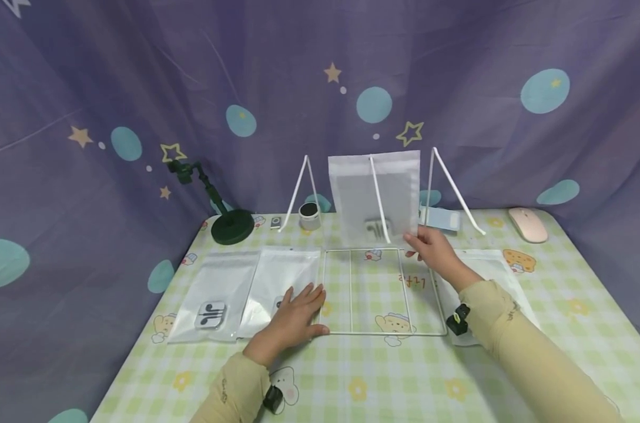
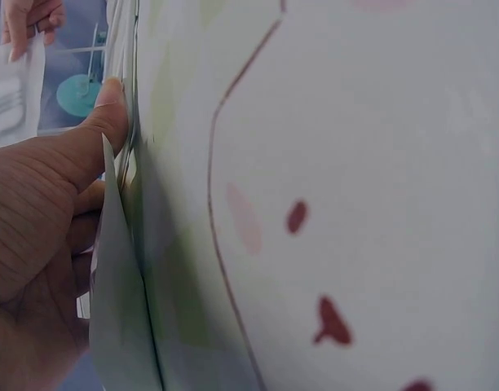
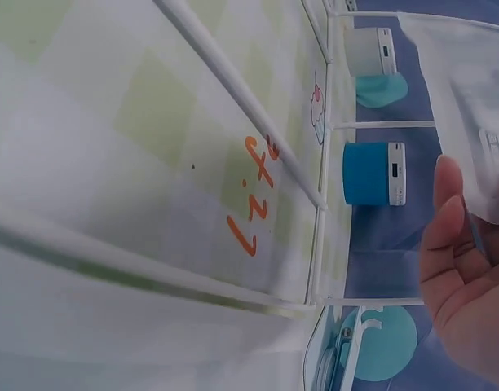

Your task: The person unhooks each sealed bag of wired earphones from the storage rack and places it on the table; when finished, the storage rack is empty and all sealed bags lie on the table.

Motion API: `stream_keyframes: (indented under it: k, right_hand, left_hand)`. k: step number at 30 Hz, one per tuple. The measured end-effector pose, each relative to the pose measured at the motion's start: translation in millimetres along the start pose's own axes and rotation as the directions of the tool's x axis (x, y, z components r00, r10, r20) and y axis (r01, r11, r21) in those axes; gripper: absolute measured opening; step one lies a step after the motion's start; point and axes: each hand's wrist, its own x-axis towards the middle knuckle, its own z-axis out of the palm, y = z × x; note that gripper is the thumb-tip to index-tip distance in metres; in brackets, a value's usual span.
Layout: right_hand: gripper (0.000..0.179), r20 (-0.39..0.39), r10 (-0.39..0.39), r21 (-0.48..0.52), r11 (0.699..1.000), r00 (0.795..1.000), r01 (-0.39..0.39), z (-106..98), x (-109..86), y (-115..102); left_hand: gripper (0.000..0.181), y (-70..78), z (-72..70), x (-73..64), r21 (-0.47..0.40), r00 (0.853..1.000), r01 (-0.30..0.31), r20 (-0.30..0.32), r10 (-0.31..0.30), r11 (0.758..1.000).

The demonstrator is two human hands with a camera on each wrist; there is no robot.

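My right hand pinches the lower right corner of a translucent zip bag that hangs upright at the middle prong of a white wire rack. An earphone case shows dimly low inside that bag. In the right wrist view the same hand has thumb and fingers on the bag. My left hand lies spread on another zip bag, its thumb by the rack's left base wire. The left wrist view shows the left hand beside a raised bag edge.
A zip bag with earphones lies far left; another bag is under my right forearm. Along the back stand a dark green stand, a small player, a silver cylinder, a light blue box and a pink mouse.
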Motion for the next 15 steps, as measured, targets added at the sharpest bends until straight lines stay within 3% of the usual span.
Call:
stream_keyframes:
  k: [15]
  right_hand:
    - [0.034, 0.082, -0.003, 0.120, 0.993, 0.997, -0.007, -13, -31.0, 5]
  left_hand:
    - [0.083, 0.5, -1.9, -0.8, 0.005, 1.000, -0.002, 0.004, 0.002, 1.000]
